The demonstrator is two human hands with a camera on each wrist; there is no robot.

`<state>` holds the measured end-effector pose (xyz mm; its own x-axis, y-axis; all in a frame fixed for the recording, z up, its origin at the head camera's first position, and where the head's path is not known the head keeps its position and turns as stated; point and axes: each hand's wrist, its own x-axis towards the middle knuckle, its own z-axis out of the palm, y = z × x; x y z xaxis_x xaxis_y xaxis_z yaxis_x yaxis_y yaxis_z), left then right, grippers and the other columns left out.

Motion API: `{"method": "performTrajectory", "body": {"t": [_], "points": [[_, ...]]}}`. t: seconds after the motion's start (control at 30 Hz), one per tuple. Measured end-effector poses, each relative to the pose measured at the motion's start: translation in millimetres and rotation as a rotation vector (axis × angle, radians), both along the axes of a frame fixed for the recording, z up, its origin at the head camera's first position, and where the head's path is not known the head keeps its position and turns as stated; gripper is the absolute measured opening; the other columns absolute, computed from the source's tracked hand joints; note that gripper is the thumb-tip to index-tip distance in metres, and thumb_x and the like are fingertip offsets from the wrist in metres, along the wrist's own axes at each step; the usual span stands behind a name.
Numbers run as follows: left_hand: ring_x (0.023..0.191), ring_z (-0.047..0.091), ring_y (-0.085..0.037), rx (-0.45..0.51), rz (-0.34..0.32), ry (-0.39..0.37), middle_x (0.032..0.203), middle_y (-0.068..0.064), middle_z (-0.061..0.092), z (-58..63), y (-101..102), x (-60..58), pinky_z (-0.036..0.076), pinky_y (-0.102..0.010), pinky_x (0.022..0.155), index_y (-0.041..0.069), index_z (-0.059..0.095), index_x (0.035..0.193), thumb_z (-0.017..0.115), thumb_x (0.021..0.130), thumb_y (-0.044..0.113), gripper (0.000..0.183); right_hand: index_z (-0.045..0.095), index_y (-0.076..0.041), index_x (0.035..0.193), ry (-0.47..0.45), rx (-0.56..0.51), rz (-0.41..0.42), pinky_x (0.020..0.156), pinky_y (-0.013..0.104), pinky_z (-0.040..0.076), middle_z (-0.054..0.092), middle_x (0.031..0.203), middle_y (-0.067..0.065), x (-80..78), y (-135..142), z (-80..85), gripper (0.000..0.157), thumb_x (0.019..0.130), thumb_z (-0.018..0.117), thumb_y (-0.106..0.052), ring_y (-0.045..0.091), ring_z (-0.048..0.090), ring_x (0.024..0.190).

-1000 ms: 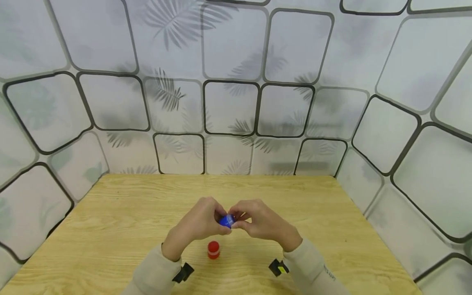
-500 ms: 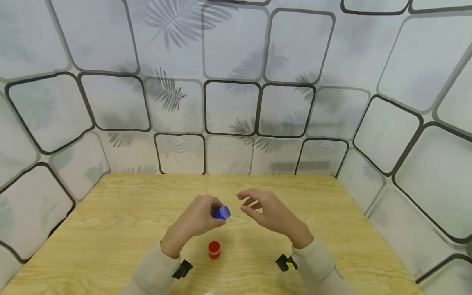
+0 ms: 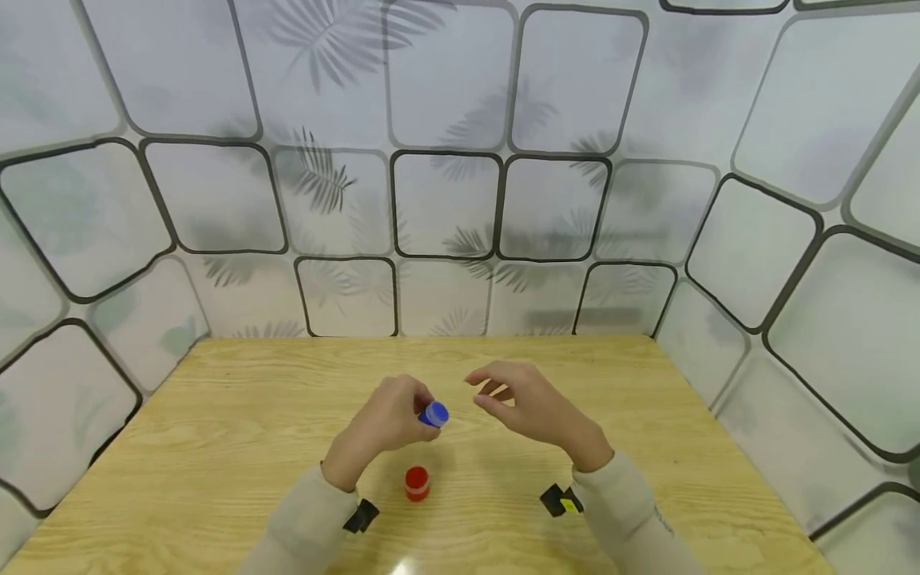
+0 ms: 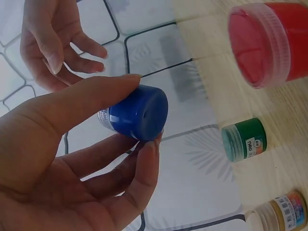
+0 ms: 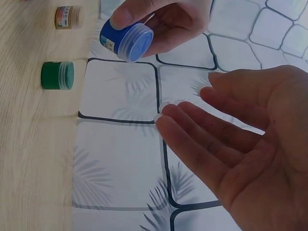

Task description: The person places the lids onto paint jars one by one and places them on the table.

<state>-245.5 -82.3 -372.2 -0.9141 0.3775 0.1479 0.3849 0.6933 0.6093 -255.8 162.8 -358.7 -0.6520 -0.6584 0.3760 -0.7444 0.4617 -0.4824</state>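
My left hand [image 3: 388, 415] pinches a small blue paint jar [image 3: 437, 414] between thumb and fingers, above the table. The jar lies tilted, its clear-rimmed lid [image 5: 137, 43] facing my right hand and its base toward the left wrist camera. Apart from the jar, to its right, my right hand [image 3: 532, 403] hangs in the air with relaxed fingers, holding nothing. A red paint jar [image 3: 417, 484] stands on the table between my forearms, nearer to me than the blue one; it looms large in the left wrist view.
Both wrist views show a green paint jar [image 4: 245, 139] and a tan paint jar [image 5: 68, 17] standing on the wooden table [image 3: 273, 383]; neither shows in the head view. Patterned white panels [image 3: 446, 208] enclose the table at the back and sides.
One second ago both hands were on the blue jar. The right hand has let go and drawn off to the right; the left still holds the jar, its lid end now exposed.
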Motion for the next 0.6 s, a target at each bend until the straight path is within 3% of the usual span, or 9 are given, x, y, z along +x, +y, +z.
{"method": "performTrajectory", "body": {"t": [0.13,0.4,0.6], "points": [[0.060,0.056,-0.011,-0.012,-0.006,-0.037,0.070,0.000,0.069,-4.1,4,-6.7,0.048,-0.024,0.057,0.004,0.075,0.078,0.088,0.075,0.004,0.013,0.069,-0.003,0.124,-0.038,0.090,-0.023,0.082,0.026,0.061,0.073,0.121,0.014,-2.2,6,0.5,0.025,0.100,0.066,-0.010,0.022,0.075,0.097],[0.050,0.033,-0.010,-0.104,-0.065,-0.074,0.053,0.005,0.042,-15.5,15,-25.6,0.028,-0.023,0.048,0.007,0.057,0.059,0.078,0.075,-0.004,0.028,0.071,-0.003,0.121,-0.101,0.214,-0.034,0.080,0.027,0.061,0.074,0.119,0.014,-5.3,14,-2.9,0.024,0.101,0.066,-0.016,0.022,0.074,0.096],[0.058,0.049,-0.014,-0.186,-0.079,-0.124,0.066,-0.001,0.059,-21.3,25,-33.9,0.041,-0.026,0.054,0.001,0.065,0.075,0.084,0.076,-0.001,0.019,0.070,-0.004,0.122,-0.100,0.227,-0.049,0.081,0.028,0.061,0.074,0.119,0.013,-6.9,16,-3.8,0.024,0.102,0.066,-0.016,0.022,0.074,0.096]]}}
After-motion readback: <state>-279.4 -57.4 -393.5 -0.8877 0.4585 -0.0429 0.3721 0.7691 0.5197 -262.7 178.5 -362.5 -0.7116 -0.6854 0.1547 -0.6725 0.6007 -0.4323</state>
